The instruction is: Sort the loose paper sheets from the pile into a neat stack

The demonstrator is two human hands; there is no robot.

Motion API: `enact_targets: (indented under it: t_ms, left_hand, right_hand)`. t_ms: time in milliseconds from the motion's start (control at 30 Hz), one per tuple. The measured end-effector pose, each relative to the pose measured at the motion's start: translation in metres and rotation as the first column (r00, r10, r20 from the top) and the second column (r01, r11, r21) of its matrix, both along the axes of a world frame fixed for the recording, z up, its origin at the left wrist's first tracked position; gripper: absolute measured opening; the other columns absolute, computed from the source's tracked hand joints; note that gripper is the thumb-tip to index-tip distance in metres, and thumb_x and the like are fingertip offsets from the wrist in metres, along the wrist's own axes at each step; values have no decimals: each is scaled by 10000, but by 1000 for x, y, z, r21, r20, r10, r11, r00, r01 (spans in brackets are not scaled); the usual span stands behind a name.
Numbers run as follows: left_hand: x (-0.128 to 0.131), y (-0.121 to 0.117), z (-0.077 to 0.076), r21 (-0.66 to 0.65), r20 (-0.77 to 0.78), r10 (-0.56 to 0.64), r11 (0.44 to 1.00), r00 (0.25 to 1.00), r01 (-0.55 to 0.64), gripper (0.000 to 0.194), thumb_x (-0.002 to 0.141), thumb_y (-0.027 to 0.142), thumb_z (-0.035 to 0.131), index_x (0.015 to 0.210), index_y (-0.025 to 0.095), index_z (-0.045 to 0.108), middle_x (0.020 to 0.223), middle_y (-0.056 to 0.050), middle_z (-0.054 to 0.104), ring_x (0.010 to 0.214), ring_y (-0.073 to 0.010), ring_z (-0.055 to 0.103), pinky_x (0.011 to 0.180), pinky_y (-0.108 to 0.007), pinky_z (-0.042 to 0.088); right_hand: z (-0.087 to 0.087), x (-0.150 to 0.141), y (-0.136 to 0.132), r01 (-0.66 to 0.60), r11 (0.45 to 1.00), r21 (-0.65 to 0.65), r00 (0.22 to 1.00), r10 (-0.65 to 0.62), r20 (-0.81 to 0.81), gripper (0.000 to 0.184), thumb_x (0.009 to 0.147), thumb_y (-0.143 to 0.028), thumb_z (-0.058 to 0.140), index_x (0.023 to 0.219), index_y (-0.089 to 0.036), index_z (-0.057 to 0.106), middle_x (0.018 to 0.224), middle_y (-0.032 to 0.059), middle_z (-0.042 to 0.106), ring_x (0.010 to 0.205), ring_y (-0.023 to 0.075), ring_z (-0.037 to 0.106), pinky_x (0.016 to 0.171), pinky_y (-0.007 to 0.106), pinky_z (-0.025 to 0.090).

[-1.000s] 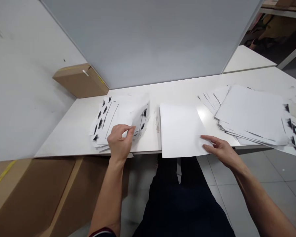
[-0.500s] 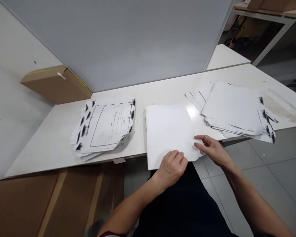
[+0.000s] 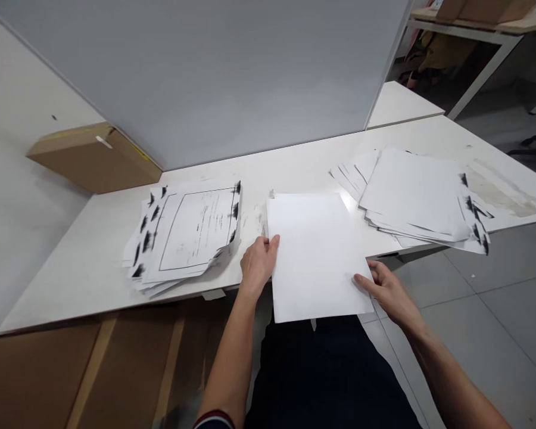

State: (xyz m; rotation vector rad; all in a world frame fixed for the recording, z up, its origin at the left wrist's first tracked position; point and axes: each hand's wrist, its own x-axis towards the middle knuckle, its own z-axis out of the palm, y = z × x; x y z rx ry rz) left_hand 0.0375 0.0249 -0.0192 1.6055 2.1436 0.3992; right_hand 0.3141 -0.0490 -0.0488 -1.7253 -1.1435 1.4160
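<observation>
White paper (image 3: 317, 250), blank on its upper face, lies partly on the table and juts over the front edge above my lap. How many sheets there are I cannot tell. My left hand (image 3: 259, 262) grips its left edge, thumb on top and fingers beneath. On the opposite side, my right hand (image 3: 386, 289) pinches the right edge near the lower corner. To the left rests a stack of printed sheets (image 3: 192, 232) with a framed text page on top and black smudges along its sides. A fanned pile of sheets (image 3: 411, 193), mostly blank side up, lies to the right.
The white table (image 3: 295, 170) runs across, backed by a grey panel (image 3: 232, 77). A cardboard box (image 3: 98, 158) leans at the back left. Below the front edge stand large cardboard boxes (image 3: 36, 375). Tiled floor (image 3: 509, 298) shows at right, with another desk (image 3: 477, 27) beyond.
My left hand has moved from the paper's near edge to its left edge. My right hand has shifted slightly down the right side, and the paper now reaches further towards me.
</observation>
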Motion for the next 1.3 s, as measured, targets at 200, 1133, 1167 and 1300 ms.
enact_targets:
  t_ms: [200,1133,1167,1300]
  left_hand:
    - [23,5,-11,197,271,1,979,963,-57,283,813,447,474,682,197,477,638,-10,526,637,-170,511,584,-276,368]
    - [-5,22,50,787,589,-457,513,666,-343,224,802,408,576,788,188,534,703,17,498,692,-102,503,662,-247,416]
    - [-5,21,49,779,595,-452,527,664,-339,229,806,409,572,768,187,527,686,19,482,677,-100,491,647,-242,408]
    - [-5,18,47,748,629,-443,567,639,-343,269,825,394,551,684,185,458,596,47,368,560,-71,388,550,-211,344]
  right_hand:
    - [-6,-9,2,-99,995,17,977,101,-189,475,752,-440,614,1139,-170,562,1038,85,670,885,259,638,697,351,525]
    - [56,-52,106,21,812,584,916,218,-336,313,772,-368,637,1048,-223,613,1084,38,663,973,218,616,828,355,498]
    - [55,-51,106,10,818,575,918,220,-329,319,770,-375,636,1048,-220,612,1082,42,664,965,221,619,816,356,503]
    - [48,-50,107,-6,819,573,921,228,-316,314,779,-384,621,1046,-218,615,1046,42,674,923,215,631,801,357,505]
